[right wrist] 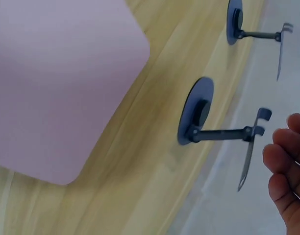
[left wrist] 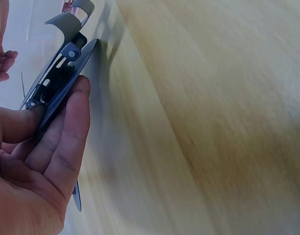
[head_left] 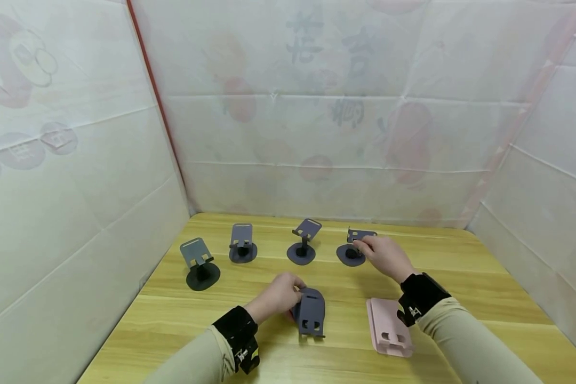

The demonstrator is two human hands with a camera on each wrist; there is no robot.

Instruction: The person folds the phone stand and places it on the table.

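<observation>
My left hand [head_left: 293,295] grips a folded blue-grey phone stand [head_left: 310,313] on the wooden table [head_left: 485,298], near its front middle. In the left wrist view the thumb and fingers [left wrist: 74,122] pinch this folded stand [left wrist: 66,54] by its edges. My right hand [head_left: 365,246] reaches to the rightmost upright blue-grey stand [head_left: 351,252] in the back row. In the right wrist view its loosely curled fingers [right wrist: 285,166] lie just beside that stand's tilted plate [right wrist: 249,156], with a small gap and nothing held.
A pink folded stand [head_left: 389,326] lies flat under my right forearm. Three more upright stands line the back: a dark one [head_left: 200,262] and two blue-grey ones [head_left: 242,244] [head_left: 303,242]. White sheet walls [head_left: 317,133] close in on the left, back and right.
</observation>
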